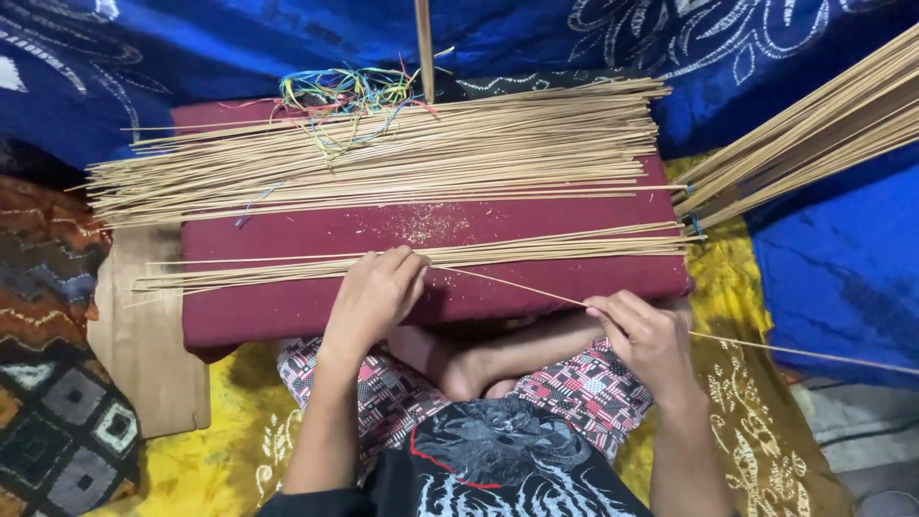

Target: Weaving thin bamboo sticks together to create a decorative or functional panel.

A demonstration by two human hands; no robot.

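Right now the work sits at the point of feeding one thin stick into a small flat row of sticks (431,257) laid across a maroon padded board (316,311) that rests over the person's crossed legs. The left hand (373,297) lies palm-down on the near edge of that row, its fingers curled and pressing the sticks against the cloth, apparently pinching the near end of a single stick (517,285). That stick runs slantwise from the row toward the right hand (646,335), whose thumb and forefinger are closed narrowly around it; its far end carries on past the hand to the right, over the yellow patterned cloth (737,287). Behind the small row, and apart from it, a much larger spread of the same pale sticks (383,158) covers the back half of the board, with a tangle of coloured threads (345,91) lying at its far edge. Another bundle of sticks (814,124) fans in from the upper right over blue fabric (842,258). As I judge it, the single stick is only partly lined up, so the next move calls for swinging it parallel to the row while the left hand holds the others from shifting.
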